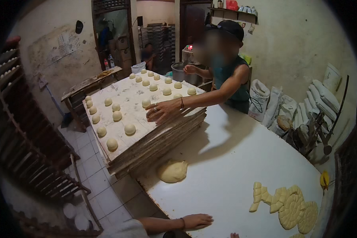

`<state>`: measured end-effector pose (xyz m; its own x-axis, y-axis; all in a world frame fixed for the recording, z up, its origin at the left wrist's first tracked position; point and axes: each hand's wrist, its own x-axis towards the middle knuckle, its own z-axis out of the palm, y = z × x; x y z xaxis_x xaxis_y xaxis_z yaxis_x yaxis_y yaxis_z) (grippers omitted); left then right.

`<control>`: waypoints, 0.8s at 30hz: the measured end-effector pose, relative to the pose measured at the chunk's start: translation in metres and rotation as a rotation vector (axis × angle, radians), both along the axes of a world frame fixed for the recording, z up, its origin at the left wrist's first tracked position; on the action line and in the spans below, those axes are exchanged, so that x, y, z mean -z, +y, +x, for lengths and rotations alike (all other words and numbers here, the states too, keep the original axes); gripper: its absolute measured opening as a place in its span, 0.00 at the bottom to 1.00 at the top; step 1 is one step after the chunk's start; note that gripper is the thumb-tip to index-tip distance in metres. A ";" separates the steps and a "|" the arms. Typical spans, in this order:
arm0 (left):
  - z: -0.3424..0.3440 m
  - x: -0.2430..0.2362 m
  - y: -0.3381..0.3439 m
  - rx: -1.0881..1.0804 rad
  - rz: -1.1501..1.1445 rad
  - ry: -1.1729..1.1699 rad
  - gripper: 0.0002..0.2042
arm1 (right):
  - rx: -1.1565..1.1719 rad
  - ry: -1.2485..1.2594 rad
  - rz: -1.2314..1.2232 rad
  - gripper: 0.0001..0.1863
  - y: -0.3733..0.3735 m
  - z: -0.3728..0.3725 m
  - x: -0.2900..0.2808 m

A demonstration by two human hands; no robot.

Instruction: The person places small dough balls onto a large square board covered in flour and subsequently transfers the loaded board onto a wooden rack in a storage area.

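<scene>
My left hand (196,220) lies flat on the white worktable (226,162), fingers stretched and holding nothing. Only fingertips of my right hand (234,235) show at the lower edge, so its state is unclear. A lump of dough (171,171) sits above my left hand, and flat, scored dough pieces (289,210) lie to the right. At the upper left is a stack of floured boards (156,144), several round dough balls (129,129) on top. A co-worker's hand (162,111) reaches onto that board among the balls.
A co-worker (230,79) stands across the table. A wooden rack (31,119) lines the left side, with a bench (89,85) behind. White sacks (260,99) and tools (313,135) crowd the right wall. A pot (184,73) and stacked trays (154,39) are at the back.
</scene>
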<state>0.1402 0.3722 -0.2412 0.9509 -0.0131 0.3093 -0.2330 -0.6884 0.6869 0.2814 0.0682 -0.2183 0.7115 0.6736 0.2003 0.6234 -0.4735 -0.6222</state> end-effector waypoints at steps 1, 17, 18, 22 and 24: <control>-0.032 0.005 0.015 0.023 -0.020 -0.001 0.15 | -0.065 0.038 -0.059 0.20 -0.027 -0.006 0.003; 0.038 -0.007 0.023 -0.294 0.056 0.048 0.14 | 0.112 0.029 0.078 0.21 0.003 0.056 -0.003; 0.052 -0.006 0.003 -0.361 0.039 -0.016 0.14 | 0.083 0.062 0.037 0.20 0.011 0.042 -0.015; -0.017 0.006 -0.004 -0.106 -0.023 0.204 0.17 | 0.027 0.120 0.119 0.25 -0.044 0.045 -0.001; -0.040 0.007 0.019 -0.126 0.073 0.220 0.15 | 0.042 0.152 0.061 0.28 -0.069 0.061 0.020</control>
